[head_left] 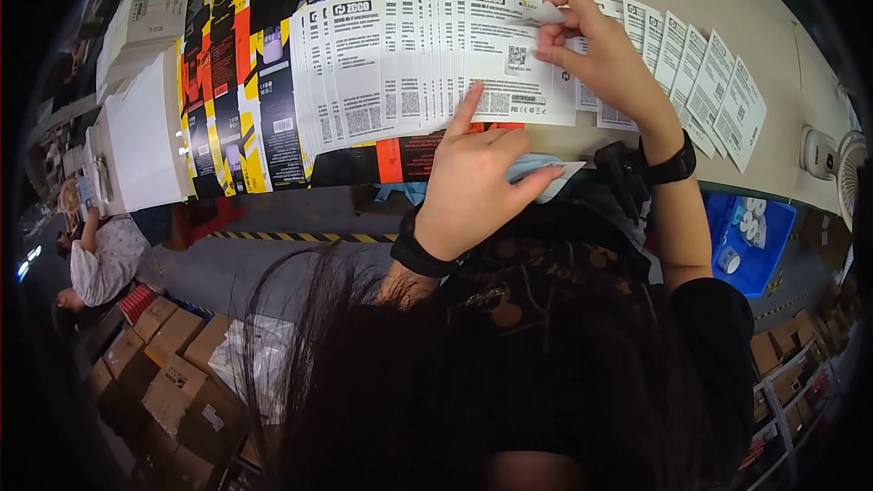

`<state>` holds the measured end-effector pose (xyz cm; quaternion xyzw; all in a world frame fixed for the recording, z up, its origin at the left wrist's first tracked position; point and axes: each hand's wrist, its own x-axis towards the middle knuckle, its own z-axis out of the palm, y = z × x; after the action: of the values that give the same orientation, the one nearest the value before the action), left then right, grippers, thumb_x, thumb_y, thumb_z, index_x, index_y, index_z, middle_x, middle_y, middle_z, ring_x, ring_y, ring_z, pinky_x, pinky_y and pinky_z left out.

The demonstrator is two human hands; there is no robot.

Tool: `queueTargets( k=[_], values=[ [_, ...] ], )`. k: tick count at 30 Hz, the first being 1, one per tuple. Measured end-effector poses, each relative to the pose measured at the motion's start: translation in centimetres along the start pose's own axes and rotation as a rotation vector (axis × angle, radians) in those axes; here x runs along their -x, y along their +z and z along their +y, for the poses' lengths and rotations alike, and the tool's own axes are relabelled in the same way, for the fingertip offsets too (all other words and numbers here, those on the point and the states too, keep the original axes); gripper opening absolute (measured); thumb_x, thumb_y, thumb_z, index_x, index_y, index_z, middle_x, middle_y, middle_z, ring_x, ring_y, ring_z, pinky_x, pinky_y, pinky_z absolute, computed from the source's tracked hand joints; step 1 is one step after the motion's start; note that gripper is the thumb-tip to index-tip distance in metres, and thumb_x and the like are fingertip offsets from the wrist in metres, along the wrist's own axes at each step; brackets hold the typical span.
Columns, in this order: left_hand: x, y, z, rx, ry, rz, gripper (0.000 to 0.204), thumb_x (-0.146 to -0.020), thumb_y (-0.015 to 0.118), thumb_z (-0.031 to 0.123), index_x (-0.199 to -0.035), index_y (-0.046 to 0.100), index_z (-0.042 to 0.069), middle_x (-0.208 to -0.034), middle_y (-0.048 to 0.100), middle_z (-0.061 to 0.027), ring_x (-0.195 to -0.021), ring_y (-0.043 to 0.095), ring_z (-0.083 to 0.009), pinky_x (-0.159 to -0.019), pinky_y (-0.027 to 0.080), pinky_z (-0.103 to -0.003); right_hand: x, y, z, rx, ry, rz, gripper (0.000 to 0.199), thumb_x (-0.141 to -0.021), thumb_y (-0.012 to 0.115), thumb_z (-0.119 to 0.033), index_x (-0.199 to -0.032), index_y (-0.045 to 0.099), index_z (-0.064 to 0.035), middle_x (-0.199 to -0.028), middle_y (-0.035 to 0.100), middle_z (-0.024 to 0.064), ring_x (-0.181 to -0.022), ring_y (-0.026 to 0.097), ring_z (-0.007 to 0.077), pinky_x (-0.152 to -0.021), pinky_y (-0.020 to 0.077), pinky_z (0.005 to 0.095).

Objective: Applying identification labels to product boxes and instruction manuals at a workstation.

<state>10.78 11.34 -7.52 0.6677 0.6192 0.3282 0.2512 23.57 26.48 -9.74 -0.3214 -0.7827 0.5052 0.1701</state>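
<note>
A fanned row of white printed leaflets (pixel 355 64) with small square codes lies across the worktable. My right hand (pixel 591 50) pinches the upper right edge of the top leaflet (pixel 500 50), and a small pale flap curls up at its fingers. My left hand (pixel 477 182) presses its stretched index finger on that leaflet's lower part. Below it, a white slip (pixel 568 173) sticks out under the left thumb, apparently held against the folded fingers, with something light blue beside it. More leaflets (pixel 705 82) lie spread to the right of my right hand.
Black, yellow and red printed box sheets (pixel 232 73) lie under and left of the leaflets. White stacks (pixel 141 127) stand at the far left. A small fan (pixel 850 177) is at the right edge. Below are a blue bin (pixel 759 250) and cardboard boxes (pixel 182 391). Another person (pixel 114 259) is at left.
</note>
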Motion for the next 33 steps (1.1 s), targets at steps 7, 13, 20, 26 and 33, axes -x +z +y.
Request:
queueTargets(
  k=[7,13,20,26,33],
  values=[
    [-0.1,0.1,-0.1,0.006,-0.017,-0.006,0.027,-0.072,0.069,0.026,-0.066,0.055,0.004,-0.057,0.056,-0.0070,-0.056,0.056,-0.0232,-0.106,0.026,-0.042,-0.6,-0.6,0.1,-0.038,0.063,-0.052,0.040,-0.077,0.066,-0.006,-0.108,0.041,-0.0077,-0.081,0.059,0.0014,-0.075,0.051,0.0088,-0.072,0.0430,0.0235],
    [0.0,-0.1,0.0,0.011,-0.008,-0.002,0.026,-0.072,0.069,0.026,-0.066,0.056,0.003,-0.057,0.056,-0.0073,-0.056,0.056,-0.0232,-0.106,0.025,-0.042,-1.0,-1.4,0.7,-0.137,0.106,-0.119,0.039,-0.077,0.067,-0.007,-0.107,0.041,-0.0084,-0.083,0.058,0.0013,-0.078,0.053,0.0088,-0.072,0.0432,0.0233],
    [-0.1,-0.2,-0.3,0.024,-0.021,-0.015,0.027,-0.072,0.069,0.026,-0.067,0.056,0.003,-0.057,0.056,-0.0079,-0.056,0.057,-0.0236,-0.106,0.025,-0.042,0.1,-1.0,0.8,-0.110,0.094,-0.023,0.038,-0.076,0.069,-0.009,-0.103,0.042,-0.0078,-0.084,0.057,0.0017,-0.080,0.055,0.0096,-0.071,0.0438,0.0228],
    [-0.1,0.0,-0.4,0.044,-0.020,0.043,0.024,-0.067,0.074,0.023,-0.066,0.060,0.003,-0.053,0.054,-0.0070,-0.047,0.051,-0.0239,-0.105,0.027,-0.043,0.2,0.6,-0.2,0.080,0.062,0.063,0.037,-0.074,0.071,-0.009,-0.100,0.044,-0.0069,-0.082,0.056,0.0010,-0.079,0.053,0.0083,-0.069,0.0437,0.0221],
    [-0.1,0.1,-0.5,0.048,-0.013,0.068,0.024,-0.067,0.073,0.023,-0.066,0.060,0.003,-0.051,0.053,-0.0069,-0.046,0.050,-0.0239,-0.105,0.028,-0.043,-1.1,-0.4,0.1,-0.099,0.246,-0.006,0.041,-0.068,0.074,-0.008,-0.098,0.046,-0.0066,-0.078,0.055,-0.0002,-0.074,0.052,0.0071,-0.066,0.0424,0.0209]
  ],
)
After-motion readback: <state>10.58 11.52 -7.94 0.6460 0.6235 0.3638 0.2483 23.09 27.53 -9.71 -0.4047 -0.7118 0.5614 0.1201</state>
